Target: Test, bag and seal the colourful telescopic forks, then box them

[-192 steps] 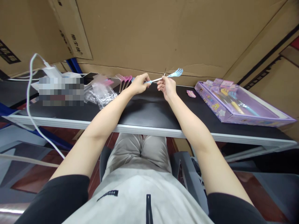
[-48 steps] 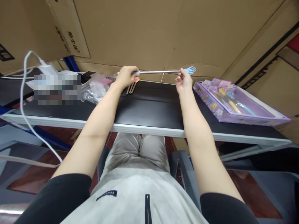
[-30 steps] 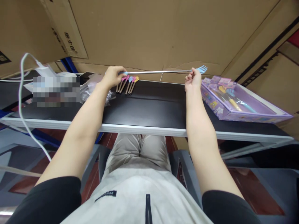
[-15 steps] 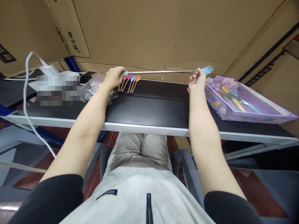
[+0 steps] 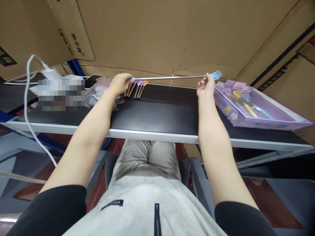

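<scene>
I hold a telescopic back scratcher (image 5: pixel 169 78) stretched out level above the black table (image 5: pixel 157 114). My left hand (image 5: pixel 119 84) is closed round its handle end at the left. My right hand (image 5: pixel 206 87) pinches the thin metal rod just below the light blue claw head (image 5: pixel 216 75) at the right. Several collapsed scratchers (image 5: pixel 137 88) with pink, blue and orange heads lie on the table beside my left hand.
A purple toy box (image 5: pixel 253 109) lies at the table's right. Crumpled clear plastic bags (image 5: pixel 98 95) and a white charger with cable (image 5: pixel 28 85) are at the left. Cardboard boxes (image 5: pixel 157 32) wall the back. My lap is under the table's white front edge.
The scratcher went from short to fully drawn out as my hands moved apart. In the last half second my right hand eased slightly left and the rod tilted a little.
</scene>
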The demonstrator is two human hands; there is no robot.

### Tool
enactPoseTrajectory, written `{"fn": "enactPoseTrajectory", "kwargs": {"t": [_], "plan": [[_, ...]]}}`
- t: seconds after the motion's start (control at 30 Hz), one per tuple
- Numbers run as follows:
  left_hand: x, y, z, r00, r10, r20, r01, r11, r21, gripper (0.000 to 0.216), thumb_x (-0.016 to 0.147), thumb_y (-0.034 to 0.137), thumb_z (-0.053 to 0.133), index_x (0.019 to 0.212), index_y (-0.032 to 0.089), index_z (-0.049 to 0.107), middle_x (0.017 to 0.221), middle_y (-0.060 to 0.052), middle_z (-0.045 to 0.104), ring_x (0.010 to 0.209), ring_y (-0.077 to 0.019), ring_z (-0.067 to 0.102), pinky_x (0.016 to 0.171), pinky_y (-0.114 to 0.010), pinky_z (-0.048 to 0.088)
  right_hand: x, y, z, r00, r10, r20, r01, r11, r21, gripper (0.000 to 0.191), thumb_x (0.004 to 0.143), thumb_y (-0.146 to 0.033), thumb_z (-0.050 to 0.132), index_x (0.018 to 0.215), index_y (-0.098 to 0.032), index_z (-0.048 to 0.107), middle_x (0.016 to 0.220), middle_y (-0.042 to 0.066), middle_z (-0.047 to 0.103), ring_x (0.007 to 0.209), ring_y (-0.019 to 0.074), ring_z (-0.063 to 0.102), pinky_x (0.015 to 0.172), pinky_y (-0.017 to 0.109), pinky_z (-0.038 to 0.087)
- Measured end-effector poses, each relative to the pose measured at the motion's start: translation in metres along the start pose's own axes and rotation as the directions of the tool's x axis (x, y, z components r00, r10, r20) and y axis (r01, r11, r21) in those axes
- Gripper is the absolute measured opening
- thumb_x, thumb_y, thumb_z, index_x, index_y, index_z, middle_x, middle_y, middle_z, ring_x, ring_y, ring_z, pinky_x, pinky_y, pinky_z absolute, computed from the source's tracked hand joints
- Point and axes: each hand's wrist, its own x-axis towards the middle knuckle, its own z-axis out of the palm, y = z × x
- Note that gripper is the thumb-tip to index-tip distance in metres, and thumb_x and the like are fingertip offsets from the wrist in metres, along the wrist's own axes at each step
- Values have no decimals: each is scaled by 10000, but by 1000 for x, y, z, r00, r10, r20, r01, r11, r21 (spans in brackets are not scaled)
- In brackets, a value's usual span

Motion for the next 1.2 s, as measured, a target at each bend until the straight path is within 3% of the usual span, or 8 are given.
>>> {"fn": "enactPoseTrajectory", "kwargs": {"t": [0.1,0.27,0.5,0.63,0.9,1.07,1.2], "plan": [[-1,1,2,1000,4,-3,-4,1000,7,194,920,255,601,1043,267,750,1075,-114,796,1173,-328,698,1090,-446,538,0,0,-4,999,41,-13,-40,999,37,650,922,-579,818,672,-241,321,599,-117,251,465,55,254,480,211,278],[-1,6,2,998,33,-53,-30,998,53,224,918,226,570,1030,255,762,995,-99,779,1092,-305,700,1023,-422,545,-10,-6,0,997,49,65,-52,997,51,650,932,-623,802,675,-238,346,551,-130,200,420,39,166,422,200,211],[4,46,23,978,207,-34,-203,974,100,213,986,192,534,972,221,745,902,-94,720,973,-296,698,872,-400,506,-84,3,69,955,211,206,-243,959,146,605,971,-540,818,723,-240,355,524,-121,300,430,42,236,431,185,230],[1,64,32,979,206,-14,-203,972,115,183,1009,207,554,956,222,729,904,-97,710,963,-308,701,863,-408,490,-119,12,92,920,284,268,-325,938,123,594,956,-516,853,754,-242,367,526,-134,285,422,38,255,435,178,231],[-4,77,38,983,172,64,-181,969,169,167,1001,201,571,914,211,714,943,-133,737,976,-336,722,865,-418,491,-133,15,91,893,327,308,-368,926,84,640,913,-500,904,753,-248,338,515,-147,280,410,31,249,427,179,214],[-2,73,41,970,241,10,-241,962,125,180,984,191,554,905,222,713,875,-115,724,943,-333,717,816,-406,490,-136,14,94,896,323,303,-365,927,91,635,900,-464,924,748,-245,347,522,-149,281,416,30,252,425,174,217],[1,67,39,972,234,-19,-231,967,104,195,994,215,548,929,224,732,906,-109,740,965,-319,720,839,-401,495,-137,10,98,904,316,289,-363,923,129,536,954,-320,887,725,-223,413,544,-133,365,441,26,283,438,165,241]]}}
